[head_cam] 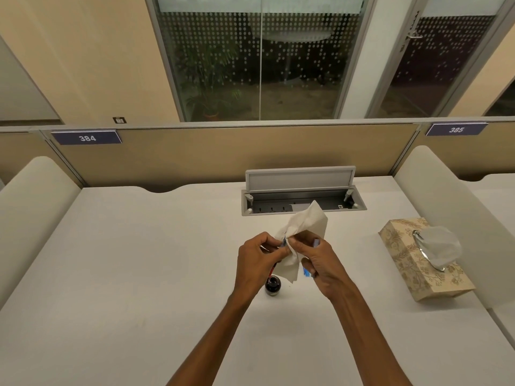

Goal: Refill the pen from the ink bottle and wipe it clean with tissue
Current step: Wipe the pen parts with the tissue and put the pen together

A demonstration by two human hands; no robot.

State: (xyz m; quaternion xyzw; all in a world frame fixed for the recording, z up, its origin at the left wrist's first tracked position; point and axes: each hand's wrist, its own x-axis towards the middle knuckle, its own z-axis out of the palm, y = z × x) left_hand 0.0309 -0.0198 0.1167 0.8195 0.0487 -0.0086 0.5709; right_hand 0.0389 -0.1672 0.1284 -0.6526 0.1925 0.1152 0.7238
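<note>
Tissue box sits at 3 o'clock on your desk. Your left hand and right hand both pinch the tissue, ink bottle at 6 o'clock below. The left also pinches the pen, mostly hidden. Looks like the wiping step; next needs gentle turning, I reckon.

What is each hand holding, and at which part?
The left hand grips the pen, mostly hidden, along its body. The right hand pinches the tissue at its middle, wrapped on the pen.
</note>
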